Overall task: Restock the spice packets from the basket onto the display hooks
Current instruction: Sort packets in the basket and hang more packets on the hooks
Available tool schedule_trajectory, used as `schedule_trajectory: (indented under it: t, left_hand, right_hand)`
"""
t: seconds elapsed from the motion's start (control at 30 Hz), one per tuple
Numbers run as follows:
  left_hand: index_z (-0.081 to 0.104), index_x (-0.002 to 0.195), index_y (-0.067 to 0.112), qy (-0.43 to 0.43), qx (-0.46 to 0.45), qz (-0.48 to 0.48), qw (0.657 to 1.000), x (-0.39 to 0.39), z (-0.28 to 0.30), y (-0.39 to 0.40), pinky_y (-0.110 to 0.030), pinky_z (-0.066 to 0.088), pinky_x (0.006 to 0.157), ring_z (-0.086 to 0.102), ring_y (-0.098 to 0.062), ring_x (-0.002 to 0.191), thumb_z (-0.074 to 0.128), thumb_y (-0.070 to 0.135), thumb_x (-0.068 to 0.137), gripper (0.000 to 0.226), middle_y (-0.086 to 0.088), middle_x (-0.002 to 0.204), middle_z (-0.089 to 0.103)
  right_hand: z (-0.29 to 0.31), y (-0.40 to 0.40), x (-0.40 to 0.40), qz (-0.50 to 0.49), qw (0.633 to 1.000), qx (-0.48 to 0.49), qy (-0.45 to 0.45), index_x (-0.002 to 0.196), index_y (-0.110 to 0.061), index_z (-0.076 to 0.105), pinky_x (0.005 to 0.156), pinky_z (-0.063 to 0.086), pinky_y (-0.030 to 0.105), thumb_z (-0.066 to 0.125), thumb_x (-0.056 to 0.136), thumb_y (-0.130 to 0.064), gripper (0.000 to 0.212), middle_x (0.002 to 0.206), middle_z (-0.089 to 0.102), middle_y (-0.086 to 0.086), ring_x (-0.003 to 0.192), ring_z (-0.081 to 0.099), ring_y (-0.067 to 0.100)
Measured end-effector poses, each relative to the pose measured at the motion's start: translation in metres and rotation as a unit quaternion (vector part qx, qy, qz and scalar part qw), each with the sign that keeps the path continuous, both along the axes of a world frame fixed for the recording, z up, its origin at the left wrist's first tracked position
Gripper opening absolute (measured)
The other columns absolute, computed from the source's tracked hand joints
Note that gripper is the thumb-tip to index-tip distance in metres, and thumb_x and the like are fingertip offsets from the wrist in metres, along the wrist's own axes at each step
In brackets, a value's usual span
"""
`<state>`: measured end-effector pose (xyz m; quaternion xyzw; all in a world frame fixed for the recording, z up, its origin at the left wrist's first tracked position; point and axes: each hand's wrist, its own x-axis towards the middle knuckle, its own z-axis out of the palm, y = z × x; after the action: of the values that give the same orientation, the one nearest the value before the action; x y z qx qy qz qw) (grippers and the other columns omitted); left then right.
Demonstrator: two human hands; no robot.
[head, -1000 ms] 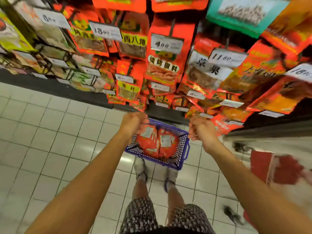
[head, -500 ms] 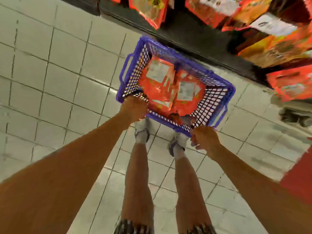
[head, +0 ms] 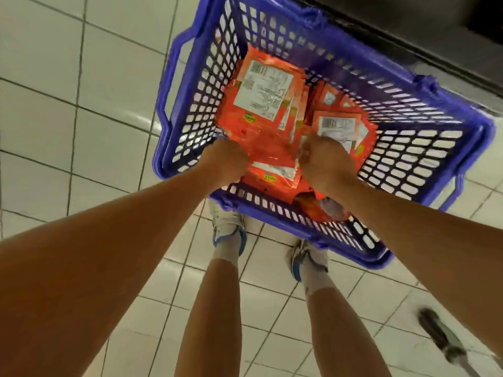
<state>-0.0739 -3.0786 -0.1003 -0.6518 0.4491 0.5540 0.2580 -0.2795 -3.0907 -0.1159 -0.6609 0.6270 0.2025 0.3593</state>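
A blue mesh basket (head: 408, 159) stands on the tiled floor just in front of my feet. Several orange-red spice packets (head: 261, 123) lie in it with their white back labels up. Both my hands are down inside the basket. My left hand (head: 226, 161) is curled on the near left edge of the top packets. My right hand (head: 326, 159) is curled on the pile just right of it, and its fingertips are hidden among the packets. No display hooks are in view.
The dark base of the shelf unit (head: 408, 31) runs along the top right, right behind the basket. My shoes (head: 228, 227) stand against the basket's near wall. Another person's shoe (head: 446, 346) is at the lower right. White floor tiles (head: 81, 104) lie to the left.
My view has dropped from the hanging display to the basket. Both hands left the basket's near rim and reached inside onto the packets.
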Motion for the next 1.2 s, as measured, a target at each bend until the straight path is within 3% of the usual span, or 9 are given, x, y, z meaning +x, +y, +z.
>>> schedule_trajectory:
  t: [0.07, 0.2, 0.37, 0.57, 0.73, 0.87, 1.0, 1.1, 1.2]
  left_hand:
    - [0.059, 0.124, -0.004, -0.01, 0.006, -0.052, 0.999, -0.001, 0.001, -0.006, -0.042, 0.049, 0.095, 0.057, -0.038, 0.122, 0.042, 0.001, 0.1, 0.029, -0.018, 0.127, 0.061]
    - [0.058, 0.128, -0.001, 0.013, -0.066, -0.011, 0.998, 0.009, -0.008, -0.011, -0.039, 0.048, 0.093, 0.06, -0.034, 0.12, 0.037, 0.002, 0.103, 0.033, -0.015, 0.127, 0.064]
    - [0.072, 0.112, 0.005, 0.0, -0.118, 0.204, 0.972, 0.023, -0.014, -0.003, -0.044, 0.059, 0.081, 0.07, -0.036, 0.096, 0.05, 0.015, 0.098, 0.027, -0.02, 0.107, 0.072]
    - [0.048, 0.143, 0.03, 0.044, -0.194, 0.269, 0.942, 0.031, -0.006, -0.003, -0.01, 0.042, 0.045, 0.063, -0.002, 0.074, 0.07, 0.007, 0.083, 0.068, 0.013, 0.103, 0.067]
    - [0.064, 0.108, 0.028, 0.096, -0.235, 0.308, 0.917, 0.031, -0.002, -0.011, 0.006, 0.037, 0.054, 0.056, 0.025, 0.072, 0.078, 0.017, 0.084, 0.03, 0.026, 0.085, 0.066]
    - [0.057, 0.094, 0.02, 0.067, -0.306, 0.235, 0.92, 0.034, 0.002, -0.006, 0.001, 0.041, 0.054, 0.057, 0.014, 0.071, 0.065, 0.013, 0.094, 0.011, 0.017, 0.09, 0.061]
    - [0.047, 0.094, 0.014, 0.041, -0.349, 0.28, 0.893, 0.036, 0.003, 0.0, -0.012, 0.049, 0.049, 0.061, 0.011, 0.067, 0.054, 0.004, 0.094, 0.012, 0.012, 0.079, 0.059]
    - [0.046, 0.101, 0.014, 0.044, -0.365, 0.279, 0.887, 0.037, 0.001, 0.001, -0.007, 0.05, 0.054, 0.063, 0.015, 0.072, 0.056, 0.009, 0.097, 0.012, 0.018, 0.083, 0.059]
    - [0.049, 0.109, 0.009, 0.036, -0.376, 0.264, 0.888, 0.037, -0.002, 0.003, -0.003, 0.047, 0.056, 0.061, 0.013, 0.069, 0.057, 0.012, 0.099, 0.013, 0.02, 0.084, 0.056]
  right_hand:
    - [-0.018, -0.008, 0.024, 0.084, 0.995, -0.051, -0.035, 0.14, -0.011, 0.048, 0.094, 0.05, 0.043, 0.062, 0.091, -0.014, 0.052, 0.147, 0.047, 0.016, 0.136, 0.043, 0.036]
    - [-0.047, -0.021, 0.058, 0.253, 0.967, -0.037, 0.003, 0.162, -0.018, 0.0, 0.126, 0.01, 0.051, 0.064, 0.088, -0.01, 0.098, 0.17, -0.01, 0.009, 0.157, -0.01, 0.032]
    - [-0.047, -0.021, 0.047, 0.309, 0.946, -0.1, -0.008, 0.151, -0.018, 0.042, 0.123, 0.016, 0.048, 0.063, 0.094, -0.026, 0.061, 0.163, 0.033, 0.008, 0.152, 0.022, 0.032]
    - [-0.001, -0.052, 0.031, -0.139, 0.957, 0.073, -0.245, 0.11, -0.011, 0.076, 0.074, 0.052, 0.02, 0.068, 0.096, -0.019, 0.017, 0.088, 0.075, 0.006, 0.08, 0.071, 0.008]
    - [0.017, -0.072, 0.019, -0.362, 0.831, 0.247, -0.343, 0.094, -0.018, 0.073, 0.088, 0.059, 0.035, 0.075, 0.087, -0.008, 0.013, 0.096, 0.078, -0.004, 0.097, 0.073, 0.017]
    - [0.002, -0.07, 0.022, -0.417, 0.839, 0.113, -0.33, 0.104, -0.014, 0.067, 0.08, 0.056, 0.028, 0.077, 0.084, -0.004, 0.024, 0.102, 0.076, 0.0, 0.096, 0.073, 0.014]
    - [-0.025, -0.041, 0.027, -0.052, 0.991, 0.003, -0.127, 0.139, -0.016, 0.05, 0.109, 0.043, 0.042, 0.074, 0.086, -0.016, 0.059, 0.148, 0.049, 0.01, 0.139, 0.046, 0.031]
    - [-0.037, -0.019, 0.043, 0.281, 0.956, -0.075, 0.044, 0.159, -0.016, 0.021, 0.121, -0.002, 0.062, 0.072, 0.079, -0.029, 0.096, 0.17, 0.0, 0.014, 0.156, -0.011, 0.034]
    - [-0.043, -0.017, 0.061, 0.329, 0.938, -0.076, 0.079, 0.162, -0.017, 0.007, 0.119, -0.009, 0.066, 0.07, 0.079, -0.038, 0.107, 0.169, -0.014, 0.013, 0.154, -0.021, 0.033]
